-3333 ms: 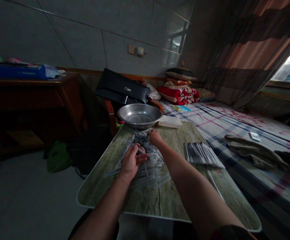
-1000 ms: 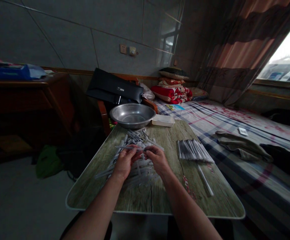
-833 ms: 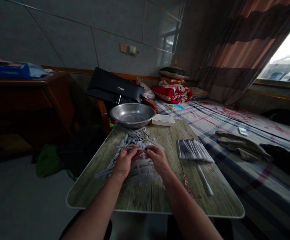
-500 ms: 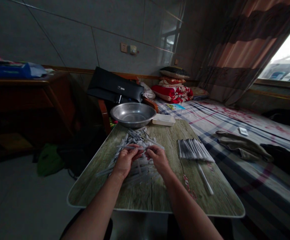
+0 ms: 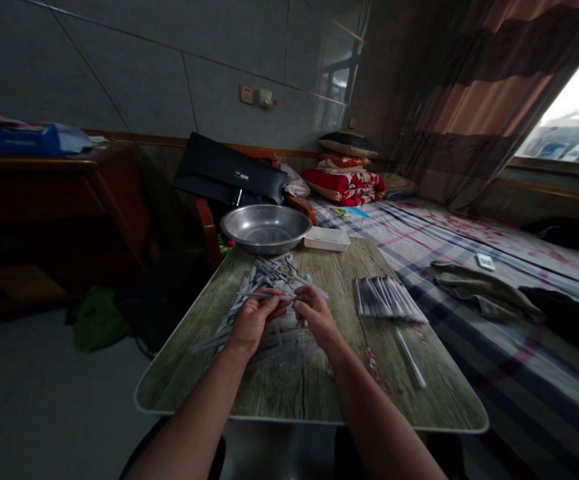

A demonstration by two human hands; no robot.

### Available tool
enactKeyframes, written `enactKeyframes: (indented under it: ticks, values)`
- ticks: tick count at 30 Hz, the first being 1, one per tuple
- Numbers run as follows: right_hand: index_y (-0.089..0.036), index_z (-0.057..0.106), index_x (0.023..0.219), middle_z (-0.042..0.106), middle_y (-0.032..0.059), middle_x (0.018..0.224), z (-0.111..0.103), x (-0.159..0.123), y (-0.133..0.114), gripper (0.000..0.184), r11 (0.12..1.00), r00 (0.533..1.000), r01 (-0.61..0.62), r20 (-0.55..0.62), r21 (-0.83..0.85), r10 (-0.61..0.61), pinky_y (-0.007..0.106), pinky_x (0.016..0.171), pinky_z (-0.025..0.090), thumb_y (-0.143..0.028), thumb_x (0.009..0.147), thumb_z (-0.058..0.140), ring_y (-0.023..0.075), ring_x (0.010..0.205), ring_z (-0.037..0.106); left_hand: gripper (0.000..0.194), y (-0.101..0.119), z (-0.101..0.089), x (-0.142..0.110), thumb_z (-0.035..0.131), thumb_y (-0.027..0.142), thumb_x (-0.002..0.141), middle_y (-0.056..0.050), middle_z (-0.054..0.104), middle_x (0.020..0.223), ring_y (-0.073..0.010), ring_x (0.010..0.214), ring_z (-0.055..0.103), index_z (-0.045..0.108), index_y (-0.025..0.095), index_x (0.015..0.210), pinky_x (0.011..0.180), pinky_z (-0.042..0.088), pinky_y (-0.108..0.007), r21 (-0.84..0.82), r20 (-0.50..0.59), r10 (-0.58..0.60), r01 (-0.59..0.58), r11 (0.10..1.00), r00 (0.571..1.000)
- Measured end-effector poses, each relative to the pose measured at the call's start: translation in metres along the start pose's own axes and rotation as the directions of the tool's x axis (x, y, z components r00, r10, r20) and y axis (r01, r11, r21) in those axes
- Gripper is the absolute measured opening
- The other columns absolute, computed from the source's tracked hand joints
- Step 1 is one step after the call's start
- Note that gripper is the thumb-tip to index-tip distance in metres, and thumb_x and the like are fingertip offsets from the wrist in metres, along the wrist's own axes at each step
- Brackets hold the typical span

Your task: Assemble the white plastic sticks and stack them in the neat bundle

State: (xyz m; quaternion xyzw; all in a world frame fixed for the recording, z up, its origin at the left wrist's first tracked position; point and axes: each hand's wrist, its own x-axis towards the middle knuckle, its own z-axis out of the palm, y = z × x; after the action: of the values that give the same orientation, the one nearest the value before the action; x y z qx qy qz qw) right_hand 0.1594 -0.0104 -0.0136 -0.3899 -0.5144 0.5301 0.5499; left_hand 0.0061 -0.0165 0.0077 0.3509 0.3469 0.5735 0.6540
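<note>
My left hand [image 5: 252,321] is closed on a thin, pale, pen-like tube [image 5: 253,295], held roughly level above the table, its free end pointing left. At the tube's other end, the fingers of my right hand [image 5: 319,317] are pinched together; exactly what lies between them is partly hidden. Beneath both hands spreads a loose pile of similar pale and grey tubes [image 5: 268,270]. To the right, a row of tubes with dark ends [image 5: 386,298] lies side by side, with a single tube [image 5: 410,358] just in front of it.
A metal basin [image 5: 266,230] and a white plastic tray [image 5: 326,240] stand at the far end of the wood-patterned table [image 5: 289,403]. A bed with a checked sheet [image 5: 404,227] borders it on the right. Behind the basin, a black case [image 5: 229,172] rests on a wooden chair.
The held tube has shifted slightly to the right in my fingers. My right fingertips have curled in and turned a little at its end. The pile and the row look the same.
</note>
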Motion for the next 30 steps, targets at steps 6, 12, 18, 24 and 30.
enactKeyframes:
  ticks: [6,12,18,24,30]
  values:
    - [-0.018,0.051,0.068,0.049,-0.0041,0.055,-0.0023,0.0009,0.0027,0.038,0.992,1.0,0.005,0.027,-0.123,-0.002,0.019,0.041,0.032,-0.052,0.085,0.054,0.0069,0.044,0.041,0.035,0.0003,-0.0003,-0.0014,0.084,0.032,0.061,-0.005,0.076,0.088,-0.018,0.081,0.072,0.066,0.016,0.086,0.072,0.057,-0.027,0.007,0.025,-0.002,0.002,1.0,1.0]
    - [-0.02,0.053,0.082,0.052,-0.0053,0.058,-0.0034,-0.0006,0.0012,0.03,1.0,0.999,-0.019,0.05,-0.025,0.02,0.019,0.039,0.032,-0.049,0.082,0.058,0.0076,0.042,0.043,0.035,-0.0004,0.0002,-0.0012,0.084,0.032,0.062,-0.006,0.076,0.089,-0.0187,0.081,0.072,0.065,0.015,0.087,0.072,0.056,-0.028,0.014,0.015,0.009,-0.009,1.0,1.0]
    - [-0.019,0.051,0.074,0.049,-0.0052,0.056,-0.0033,-0.0008,0.0018,0.034,0.999,0.997,-0.014,0.073,-0.051,0.018,0.018,0.04,0.033,-0.052,0.083,0.056,0.0068,0.043,0.042,0.035,-0.0016,-0.0006,-0.0013,0.083,0.033,0.064,-0.006,0.076,0.09,-0.0189,0.082,0.072,0.065,0.015,0.087,0.073,0.057,-0.028,0.03,0.033,0.02,-0.021,0.999,0.999]
    - [-0.02,0.052,0.079,0.051,-0.0048,0.057,-0.0052,0.001,0.0061,0.035,0.999,0.998,-0.031,0.057,-0.021,0.032,0.019,0.038,0.032,-0.053,0.084,0.055,0.0076,0.042,0.042,0.035,-0.0031,-0.0006,-0.0007,0.083,0.034,0.064,-0.006,0.075,0.09,-0.019,0.082,0.072,0.065,0.015,0.088,0.073,0.057,-0.029,0.031,0.005,0.024,-0.024,0.999,1.0]
    - [-0.02,0.049,0.076,0.048,-0.0067,0.057,-0.0056,0.001,0.0065,0.033,1.0,0.995,-0.018,0.096,-0.026,0.02,0.019,0.039,0.032,-0.052,0.083,0.058,0.0072,0.043,0.04,0.035,-0.0035,-0.0009,-0.0008,0.083,0.034,0.064,-0.006,0.075,0.091,-0.0194,0.082,0.072,0.065,0.015,0.088,0.073,0.057,-0.029,0.06,0.023,0.031,-0.033,0.998,0.999]
